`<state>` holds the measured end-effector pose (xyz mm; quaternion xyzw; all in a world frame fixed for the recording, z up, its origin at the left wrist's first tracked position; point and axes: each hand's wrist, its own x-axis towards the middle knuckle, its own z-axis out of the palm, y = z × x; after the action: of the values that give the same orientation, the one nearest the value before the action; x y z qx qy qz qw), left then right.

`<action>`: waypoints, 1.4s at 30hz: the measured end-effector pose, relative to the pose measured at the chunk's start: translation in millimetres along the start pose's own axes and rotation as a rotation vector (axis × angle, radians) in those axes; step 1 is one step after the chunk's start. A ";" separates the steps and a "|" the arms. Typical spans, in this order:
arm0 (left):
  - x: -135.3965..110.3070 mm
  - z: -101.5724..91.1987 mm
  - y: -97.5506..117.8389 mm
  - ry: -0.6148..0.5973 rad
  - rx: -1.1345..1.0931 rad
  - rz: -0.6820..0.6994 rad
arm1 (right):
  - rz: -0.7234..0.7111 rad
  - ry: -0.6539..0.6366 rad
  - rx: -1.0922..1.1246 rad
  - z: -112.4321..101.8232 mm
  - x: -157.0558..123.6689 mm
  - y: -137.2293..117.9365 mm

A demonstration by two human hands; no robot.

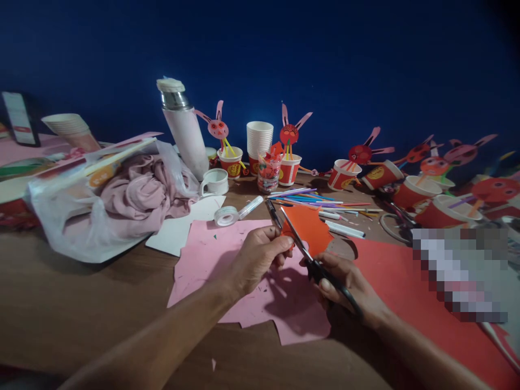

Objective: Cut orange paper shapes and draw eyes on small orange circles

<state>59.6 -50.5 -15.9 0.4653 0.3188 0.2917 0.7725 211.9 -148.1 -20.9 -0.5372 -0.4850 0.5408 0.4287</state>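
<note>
My left hand (260, 253) pinches the left edge of an orange-red paper piece (311, 228) and holds it above a pink paper sheet (227, 260) on the wooden table (81, 303). My right hand (345, 281) grips black-handled scissors (312, 259). Their blades are apart and lie across the orange-red piece, pointing up and to the left. Small paper scraps lie on the pink sheet under both hands.
A red sheet (406, 281) lies to the right. Behind are a tape roll (226, 215), coloured straws and pens (317, 203), a white flask (184, 127), stacked cups (259, 138), several red cups with paper bunnies (289, 162), and a plastic bag with cloth (122, 195) at left.
</note>
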 end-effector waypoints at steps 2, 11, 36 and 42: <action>-0.5 0.0 1.9 0.005 0.021 0.002 | 0.009 -0.015 -0.020 -0.3 -0.2 -0.9; -1.4 -1.5 5.9 -0.019 0.050 -0.014 | -0.036 -0.058 -0.049 -2.8 1.2 3.2; -0.3 -2.5 5.3 -0.081 -0.012 -0.051 | 0.035 -0.009 0.005 -1.9 0.5 -1.3; 0.1 -0.1 5.3 -0.047 -0.053 -0.069 | 0.024 0.016 0.004 1.2 1.9 -1.7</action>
<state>58.8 -48.3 -11.2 0.4399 0.3086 0.2623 0.8015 210.5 -146.1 -19.6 -0.5466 -0.4736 0.5426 0.4272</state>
